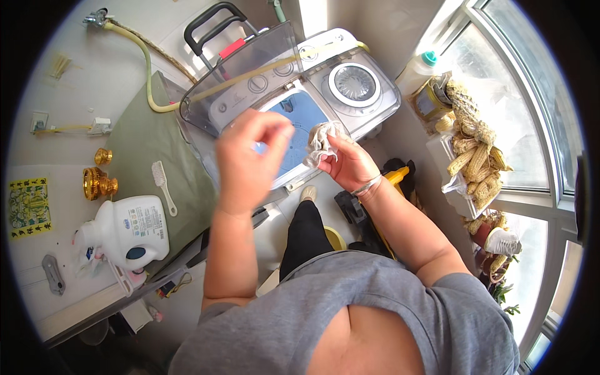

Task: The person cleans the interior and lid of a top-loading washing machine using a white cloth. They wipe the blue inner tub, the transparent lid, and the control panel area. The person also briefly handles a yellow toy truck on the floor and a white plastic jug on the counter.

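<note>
Bunching a crumpled cloth (pixel 320 141), right hand (pixel 347 164) grips it; no clear axis.

whitish cloth (pixel 320 141), blue washer tub (pixel 300 119)

home laundry corner — twin-tub washing machine (pixel 325 87); detergent jug (pixel 128 234); window (pixel 519 112)

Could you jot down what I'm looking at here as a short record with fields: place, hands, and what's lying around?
Place: laundry corner by a window, over a twin-tub washing machine with its clear lid raised
Right hand: grip closed on a crumpled pale cloth
Left hand: raised over the blue tub, fingers pinched, nothing clearly held
Left counter: white detergent jug, white brush
Window sill: dried corn cobs
</note>
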The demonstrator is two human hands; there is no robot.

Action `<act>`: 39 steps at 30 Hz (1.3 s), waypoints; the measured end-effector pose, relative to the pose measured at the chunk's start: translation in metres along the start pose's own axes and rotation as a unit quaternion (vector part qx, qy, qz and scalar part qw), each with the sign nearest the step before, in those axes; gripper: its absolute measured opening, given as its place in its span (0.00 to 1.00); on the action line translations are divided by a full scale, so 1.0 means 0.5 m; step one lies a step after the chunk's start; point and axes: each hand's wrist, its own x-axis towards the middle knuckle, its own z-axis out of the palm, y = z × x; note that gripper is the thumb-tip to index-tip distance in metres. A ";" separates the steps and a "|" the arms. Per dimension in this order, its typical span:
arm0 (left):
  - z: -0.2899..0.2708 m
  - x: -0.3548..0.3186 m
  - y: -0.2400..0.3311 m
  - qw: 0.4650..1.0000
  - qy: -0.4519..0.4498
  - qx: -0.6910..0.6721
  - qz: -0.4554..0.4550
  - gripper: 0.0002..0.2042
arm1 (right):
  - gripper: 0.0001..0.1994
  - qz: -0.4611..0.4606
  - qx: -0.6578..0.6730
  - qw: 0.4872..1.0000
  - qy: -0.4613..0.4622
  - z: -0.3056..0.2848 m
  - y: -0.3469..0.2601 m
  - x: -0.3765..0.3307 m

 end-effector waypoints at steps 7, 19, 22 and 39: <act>0.122 -0.148 0.046 0.989 0.059 -0.078 -0.108 0.08 | 0.12 -0.042 -0.028 0.997 -0.053 0.063 -0.022 -0.111; 0.092 -0.155 0.112 0.924 -0.021 -0.316 -0.213 0.03 | 0.24 -0.057 -0.159 0.983 -0.069 0.086 -0.074 -0.252; 0.089 -0.157 0.119 0.910 -0.035 -0.345 -0.228 0.04 | 0.26 -0.112 -0.335 0.935 -0.037 0.100 -0.080 -0.270; 0.077 -0.176 0.101 0.813 -0.095 -0.491 -0.298 0.08 | 0.23 -0.203 -0.483 0.851 0.005 0.128 -0.054 -0.252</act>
